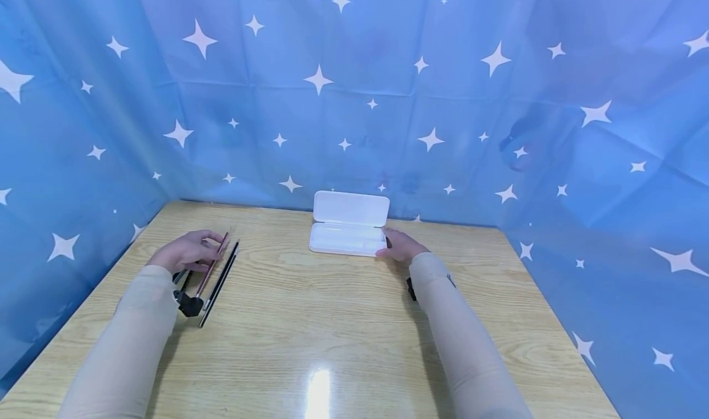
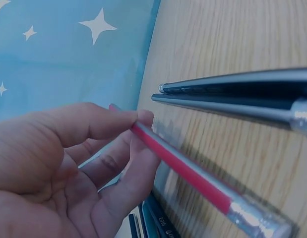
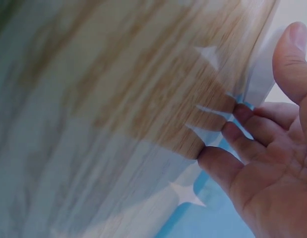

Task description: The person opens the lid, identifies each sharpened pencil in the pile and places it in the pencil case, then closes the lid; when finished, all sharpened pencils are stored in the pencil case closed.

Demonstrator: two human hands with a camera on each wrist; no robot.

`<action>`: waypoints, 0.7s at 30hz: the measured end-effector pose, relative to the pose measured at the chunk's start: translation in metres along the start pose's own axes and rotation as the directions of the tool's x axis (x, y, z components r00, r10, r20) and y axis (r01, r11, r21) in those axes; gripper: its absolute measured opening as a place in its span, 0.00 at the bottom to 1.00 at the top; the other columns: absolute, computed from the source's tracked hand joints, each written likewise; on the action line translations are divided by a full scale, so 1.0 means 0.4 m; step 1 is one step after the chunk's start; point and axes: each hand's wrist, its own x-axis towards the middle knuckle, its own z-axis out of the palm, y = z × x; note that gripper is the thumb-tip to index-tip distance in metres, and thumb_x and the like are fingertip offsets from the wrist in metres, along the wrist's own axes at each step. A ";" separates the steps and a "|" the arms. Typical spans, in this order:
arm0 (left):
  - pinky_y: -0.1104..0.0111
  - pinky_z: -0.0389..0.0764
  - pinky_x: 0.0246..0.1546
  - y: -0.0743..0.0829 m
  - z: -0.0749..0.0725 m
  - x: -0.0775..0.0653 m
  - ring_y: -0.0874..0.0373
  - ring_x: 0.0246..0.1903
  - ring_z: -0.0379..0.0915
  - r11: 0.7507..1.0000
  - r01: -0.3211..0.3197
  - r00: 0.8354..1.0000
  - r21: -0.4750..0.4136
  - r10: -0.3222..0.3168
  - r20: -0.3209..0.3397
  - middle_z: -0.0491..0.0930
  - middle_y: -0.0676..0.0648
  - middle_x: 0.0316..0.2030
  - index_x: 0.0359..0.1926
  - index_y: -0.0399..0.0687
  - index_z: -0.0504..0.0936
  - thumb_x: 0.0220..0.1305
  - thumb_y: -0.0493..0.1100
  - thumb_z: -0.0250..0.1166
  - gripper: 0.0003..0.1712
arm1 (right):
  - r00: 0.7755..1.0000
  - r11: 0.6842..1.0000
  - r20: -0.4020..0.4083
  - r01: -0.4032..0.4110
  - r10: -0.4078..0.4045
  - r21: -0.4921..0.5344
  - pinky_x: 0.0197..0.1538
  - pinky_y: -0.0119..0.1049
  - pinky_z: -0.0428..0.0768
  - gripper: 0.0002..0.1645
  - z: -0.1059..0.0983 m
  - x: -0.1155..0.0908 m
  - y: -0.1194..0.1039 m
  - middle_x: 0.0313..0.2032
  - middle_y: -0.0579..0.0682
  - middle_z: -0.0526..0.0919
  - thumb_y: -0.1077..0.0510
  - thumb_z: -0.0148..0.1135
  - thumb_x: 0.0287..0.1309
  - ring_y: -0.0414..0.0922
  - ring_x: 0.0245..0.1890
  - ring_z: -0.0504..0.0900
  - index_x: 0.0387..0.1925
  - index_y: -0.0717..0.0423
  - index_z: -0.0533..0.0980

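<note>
Left hand (image 1: 190,251) pinches red pencil (image 2: 187,168), slanted toward one o'clock; uncurled right hand (image 1: 404,247) apparently steadies white case (image 1: 340,239) from three o'clock.

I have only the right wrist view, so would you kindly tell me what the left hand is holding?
Observer: The left wrist view shows the left hand pinching a red pencil between thumb and fingers.
Operator: Thank you; does anything lie near that pencil?
Observer: Yes, two dark pencils lie on the table, to its right in the head view.
Operator: And what is the right hand beside?
Observer: From the head view, the right hand is at the right end of a white case, and the raised lid is on the side nearer the starry curtain.
</note>
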 end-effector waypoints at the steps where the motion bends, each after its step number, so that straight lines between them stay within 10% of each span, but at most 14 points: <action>1: 0.59 0.84 0.44 -0.001 -0.001 -0.001 0.50 0.45 0.79 1.000 -0.007 1.000 -0.007 0.007 0.005 0.75 0.36 0.52 0.72 0.31 0.56 0.70 0.34 0.61 0.35 | 1.000 1.000 0.001 0.002 -0.002 0.004 0.77 0.53 0.50 0.50 0.000 -0.001 0.000 0.79 0.63 0.47 0.46 0.58 0.73 0.59 0.78 0.47 0.80 0.63 0.43; 21: 0.54 0.82 0.46 0.032 -0.009 -0.014 0.45 0.50 0.77 0.993 -0.108 0.994 -0.041 0.108 0.020 0.74 0.34 0.56 0.74 0.33 0.54 0.72 0.33 0.59 0.36 | 1.000 1.000 0.000 0.005 -0.005 0.024 0.77 0.54 0.50 0.51 0.004 -0.003 0.004 0.79 0.62 0.46 0.45 0.59 0.73 0.59 0.78 0.46 0.80 0.61 0.42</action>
